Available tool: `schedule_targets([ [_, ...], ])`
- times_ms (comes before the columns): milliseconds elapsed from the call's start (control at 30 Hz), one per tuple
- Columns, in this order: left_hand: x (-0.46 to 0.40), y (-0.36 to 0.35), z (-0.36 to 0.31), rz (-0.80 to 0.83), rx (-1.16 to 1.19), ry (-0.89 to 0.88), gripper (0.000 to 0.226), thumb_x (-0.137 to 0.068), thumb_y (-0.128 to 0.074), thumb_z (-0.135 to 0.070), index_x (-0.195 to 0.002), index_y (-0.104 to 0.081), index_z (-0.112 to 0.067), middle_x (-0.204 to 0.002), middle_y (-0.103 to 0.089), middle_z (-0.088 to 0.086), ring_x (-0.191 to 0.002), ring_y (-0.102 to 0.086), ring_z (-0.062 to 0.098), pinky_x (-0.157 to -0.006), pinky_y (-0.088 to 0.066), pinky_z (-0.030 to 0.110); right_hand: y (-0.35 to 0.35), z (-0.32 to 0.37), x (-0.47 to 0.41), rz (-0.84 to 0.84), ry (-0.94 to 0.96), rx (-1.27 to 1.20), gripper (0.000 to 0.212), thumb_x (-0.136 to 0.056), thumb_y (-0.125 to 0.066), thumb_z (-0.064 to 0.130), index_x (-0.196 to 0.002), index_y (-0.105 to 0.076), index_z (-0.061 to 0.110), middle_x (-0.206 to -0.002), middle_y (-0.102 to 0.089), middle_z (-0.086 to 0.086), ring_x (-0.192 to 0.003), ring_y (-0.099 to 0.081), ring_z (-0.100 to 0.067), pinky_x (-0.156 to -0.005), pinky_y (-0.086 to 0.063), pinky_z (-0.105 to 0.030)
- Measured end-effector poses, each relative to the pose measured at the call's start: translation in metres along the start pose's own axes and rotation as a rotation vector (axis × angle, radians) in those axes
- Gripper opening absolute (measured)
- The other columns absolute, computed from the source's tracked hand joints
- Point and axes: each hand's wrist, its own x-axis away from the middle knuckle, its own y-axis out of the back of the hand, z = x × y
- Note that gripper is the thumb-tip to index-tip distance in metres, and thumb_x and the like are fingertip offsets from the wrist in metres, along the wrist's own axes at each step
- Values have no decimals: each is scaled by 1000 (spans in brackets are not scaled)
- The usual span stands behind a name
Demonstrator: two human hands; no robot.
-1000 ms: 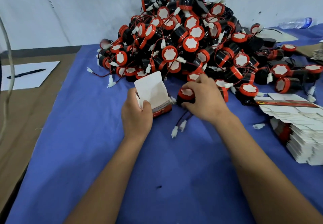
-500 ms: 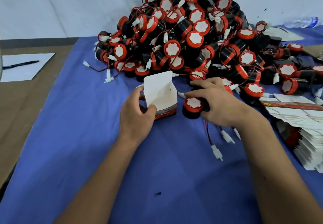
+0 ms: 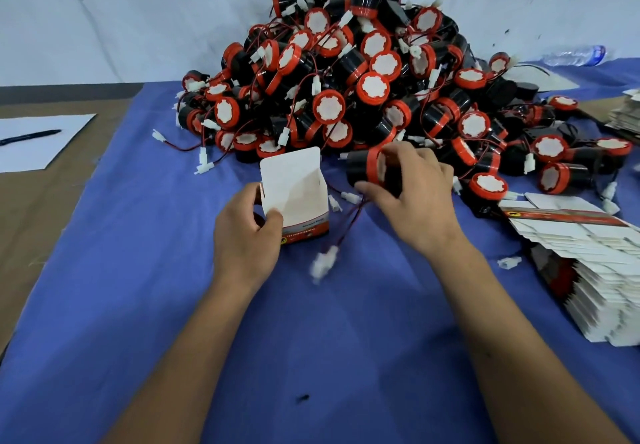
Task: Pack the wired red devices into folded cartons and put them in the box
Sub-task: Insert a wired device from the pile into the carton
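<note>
On the counter (image 3: 104,288), my left hand (image 3: 244,236) grips the open carton (image 3: 298,194); my right hand (image 3: 412,194) clutches a wired red device (image 3: 367,168).

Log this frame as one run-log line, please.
step: load device | left hand: holds open carton upright on blue cloth | right hand: grips red device beside carton, wires dangling | not yet inserted

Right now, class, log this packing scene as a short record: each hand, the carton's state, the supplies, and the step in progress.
left hand: holds open carton upright on blue cloth
right hand: grips one red device, wires dangling
carton: top flap up, nothing visible inside
supplies: device pile behind; flat cartons stacked at right
step: device not yet in carton
</note>
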Motion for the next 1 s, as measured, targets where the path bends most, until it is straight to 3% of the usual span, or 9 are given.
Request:
schedule_targets([
  [133,-4,7,1,11,-13,37,13,-98,-59,-27,-110,-63,-26,-104,-68,-8,-83,-60,4,-64,-42,24,5,-2,-2,-16,-136,-128,48,-93,-66,56,-120,-53,18,-101,-67,2,-93,-62,-25,-84,-49,-47],
  [233,-1,13,-10,-46,27,-2,51,-94,-63,-47,-137,-54,-20,-127,-57,-8,-108,-57,12,-85,-48,27,7,-1,0,20,-72,-149,53,-89,-73,48,-128,-53,19,-114,-63,2,-107,-54,-24,-88,-48,-39],
  [333,9,20,-32,-374,-83,-381,46,-93,-63,-35,-128,-57,-6,-120,-48,-4,-107,-54,29,-87,-49,55,6,6,2,34,90,-161,58,-87,-79,41,-134,-52,21,-124,-57,4,-117,-47,-21,-96,-42,-32],
  [400,16,17,-46,-466,-46,-528,29,-93,-62,-24,-114,-60,-5,-112,-52,-4,-96,-55,29,-77,-49,52,6,8,4,35,157,-195,60,-85,-81,44,-133,-52,24,-121,-56,4,-110,-51,-15,-92,-43,-24],
  [567,9,-9,-89,27,-185,-380,47,-92,-68,-48,-131,-58,-24,-115,-60,-8,-98,-57,9,-78,-50,25,11,21,5,-67,318,-344,64,-80,-86,37,-135,-58,20,-124,-54,4,-110,-56,-9,-93,-48,-19],
  [667,-1,-8,-93,79,-268,-334,38,-90,-70,-48,-124,-63,-32,-111,-61,-14,-98,-60,7,-78,-52,25,15,26,5,-154,347,-410,65,-76,-90,24,-133,-60,13,-124,-54,-1,-111,-58,-15,-94,-52,-30],
  [767,-4,-1,-88,189,36,-205,24,-92,-72,-39,-116,-68,-35,-101,-71,-16,-95,-68,3,-76,-55,18,20,30,5,-195,379,-483,69,-77,-92,34,-131,-59,8,-124,-54,-5,-112,-59,-22,-95,-52,-34],
  [900,4,7,-79,255,634,83,18,-92,-66,-32,-106,-75,-28,-113,-72,8,-95,-71,19,-78,-61,40,22,33,7,-55,203,-736,69,-91,-59,68,-135,-56,15,-125,-60,-7,-113,-61,-25,-94,-51,-38],
  [1000,10,9,-71,248,753,149,21,-93,-64,-33,-109,-76,-27,-116,-70,18,-95,-70,29,-83,-58,61,21,36,9,160,77,-1002,52,-100,-58,52,-129,-61,10,-96,-68,-21,-76,-66,-35,-65,-55,-42],
])
